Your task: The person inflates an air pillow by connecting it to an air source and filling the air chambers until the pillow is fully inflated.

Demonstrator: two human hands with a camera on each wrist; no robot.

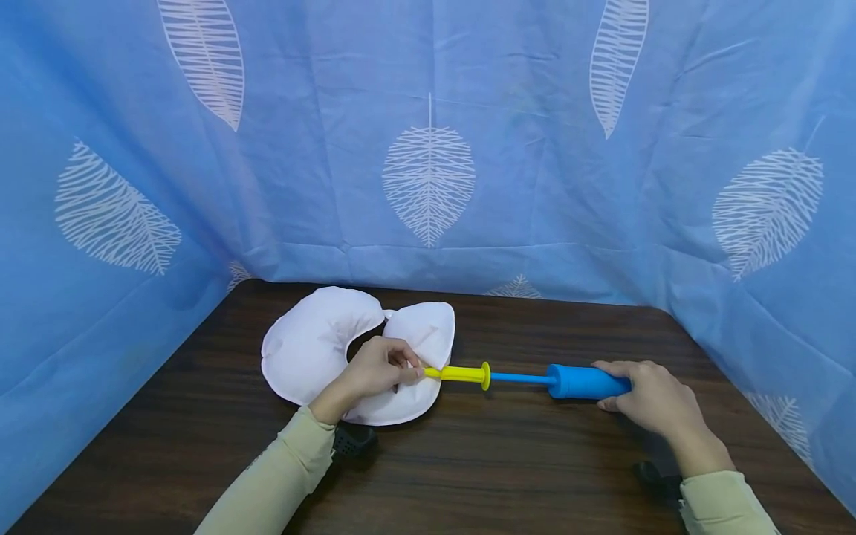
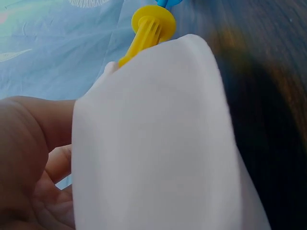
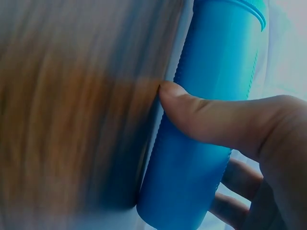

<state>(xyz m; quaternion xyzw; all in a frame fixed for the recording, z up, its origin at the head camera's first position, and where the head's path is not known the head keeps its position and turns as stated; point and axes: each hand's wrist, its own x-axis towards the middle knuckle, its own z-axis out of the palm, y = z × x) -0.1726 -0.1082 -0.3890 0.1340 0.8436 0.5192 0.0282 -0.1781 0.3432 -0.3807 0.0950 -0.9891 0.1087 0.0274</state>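
Observation:
A white inflatable neck pillow (image 1: 304,349), puffed out, lies at the left of the table. My left hand (image 1: 374,368) pinches at its right arm, where the yellow nozzle end (image 1: 461,374) of a hand pump meets it. In the left wrist view the pillow (image 2: 153,139) hides the fingertips and the exact joint. A blue rod (image 1: 521,379) shows between the yellow end and the pump's blue barrel (image 1: 578,382). My right hand (image 1: 658,397) grips the far end of that barrel; in the right wrist view the thumb lies across the barrel (image 3: 216,62).
The dark wooden table (image 1: 468,475) bears all of this. Blue curtains (image 1: 535,186) with white leaf prints enclose its back and sides. Dark wrist straps show under both wrists, the left one (image 1: 354,440) close to the pillow's lower edge.

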